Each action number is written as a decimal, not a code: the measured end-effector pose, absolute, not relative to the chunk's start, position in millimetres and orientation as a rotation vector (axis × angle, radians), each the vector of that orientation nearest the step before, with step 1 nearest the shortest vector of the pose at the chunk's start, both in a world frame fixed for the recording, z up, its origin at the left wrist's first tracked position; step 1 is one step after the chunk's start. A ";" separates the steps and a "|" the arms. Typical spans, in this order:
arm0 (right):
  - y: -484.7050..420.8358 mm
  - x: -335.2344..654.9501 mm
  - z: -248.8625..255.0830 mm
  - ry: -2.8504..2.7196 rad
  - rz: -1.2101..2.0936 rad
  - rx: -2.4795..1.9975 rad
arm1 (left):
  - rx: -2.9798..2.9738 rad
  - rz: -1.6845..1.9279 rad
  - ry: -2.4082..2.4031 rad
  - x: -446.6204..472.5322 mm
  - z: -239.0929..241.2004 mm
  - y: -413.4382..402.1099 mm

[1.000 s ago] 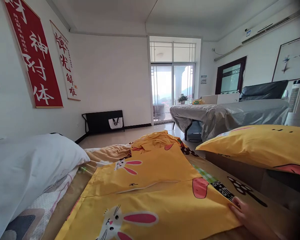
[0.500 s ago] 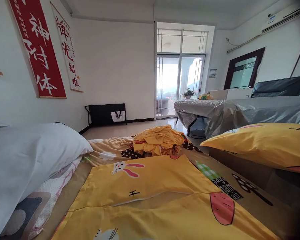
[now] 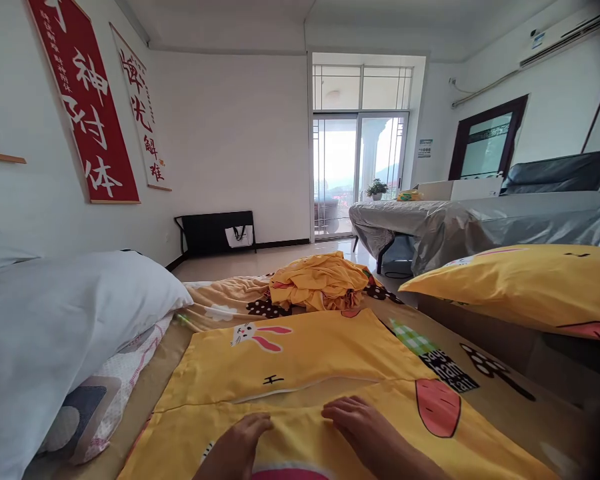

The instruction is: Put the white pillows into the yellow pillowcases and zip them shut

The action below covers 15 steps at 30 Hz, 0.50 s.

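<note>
A yellow pillowcase with rabbit and carrot prints lies flat on the bed in front of me, its slit opening a little apart across the middle. My left hand rests at the near side of the slit, fingers stretched forward and slightly bent, thumb side hidden. To its right, my right hand lies on the cloth just below the same edge, with fingers extended toward the left. Both hands touch the fabric; no grip on it shows. Beyond the pillowcase sits a crumpled yellow cloth.
A white pillow lies on the left over a patterned cloth. At right, a yellow pillow sits on a brown box. The brown printed bedsheet spreads underneath. A plastic-covered table stands farther back.
Both my hands have come into view from the bottom and now touch the pillowcase near its slit. The camera view has shifted slightly.
</note>
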State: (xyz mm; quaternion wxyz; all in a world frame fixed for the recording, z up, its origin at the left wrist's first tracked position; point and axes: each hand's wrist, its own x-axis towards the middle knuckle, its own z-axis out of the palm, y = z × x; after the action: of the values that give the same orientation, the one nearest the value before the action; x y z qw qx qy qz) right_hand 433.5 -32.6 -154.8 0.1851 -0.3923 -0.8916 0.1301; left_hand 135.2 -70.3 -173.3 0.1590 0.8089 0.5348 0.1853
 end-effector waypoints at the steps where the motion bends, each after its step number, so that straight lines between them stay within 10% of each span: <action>1: -25.3 424.7 -152.4 -2.541 0.387 -1.095 | 2.288 0.515 1.532 145.2 -166.7 -59.4; 15: 43.9 439.9 -193.1 -2.555 0.490 -1.400 | 2.288 0.324 1.725 157.7 -193.5 -15.7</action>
State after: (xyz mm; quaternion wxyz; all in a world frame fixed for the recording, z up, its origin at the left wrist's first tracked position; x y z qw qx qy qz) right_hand 439.9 43.9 -193.1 0.0936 -0.4719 -0.8610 0.1651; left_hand 157.7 -15.7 -193.5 0.1284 0.7869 0.5932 0.1114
